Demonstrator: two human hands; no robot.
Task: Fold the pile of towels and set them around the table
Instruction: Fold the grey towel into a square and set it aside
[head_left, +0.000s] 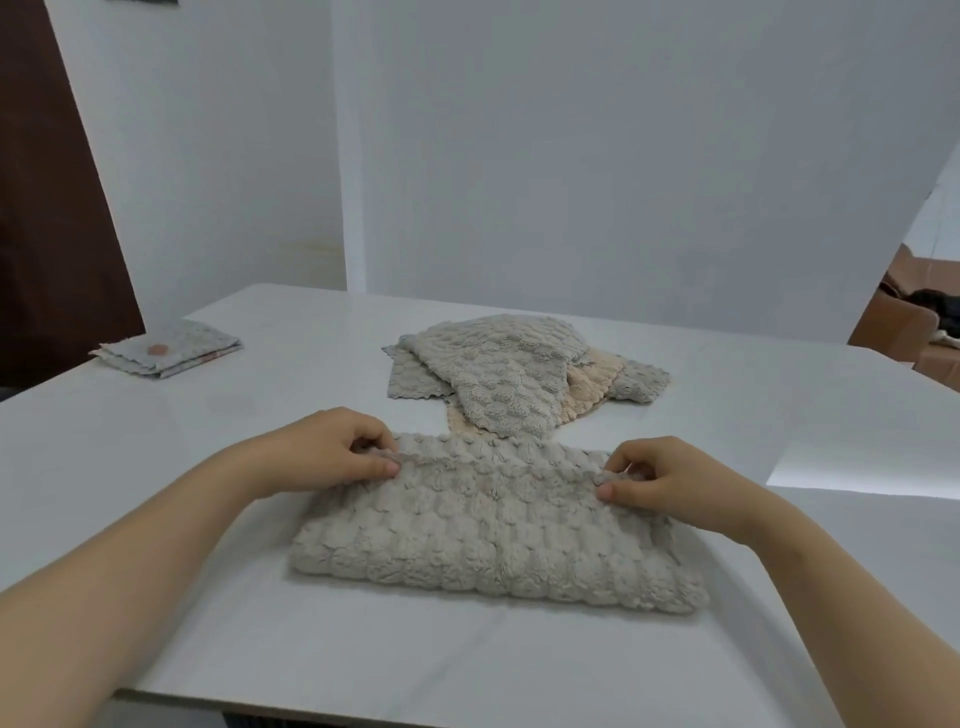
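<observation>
Near front edge of table (156, 519): grey towel (493, 540) half-folded, left hand (332, 449) and right hand (670, 480) pinching far corners. Risk: uneven pull skews fold; plush layers slip. Pile (519, 369) waits mid-table.

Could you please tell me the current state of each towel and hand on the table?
Fluffy grey towel nearest the person: doubled over, flat on the white table.
Left hand: pinches its far-left corner.
Right hand: pinches its far-right corner.
Heap of grey and beige towels: unfolded, overlapping, mid-table.
Thin patterned cloth: folded, at the table's far-left edge.
</observation>
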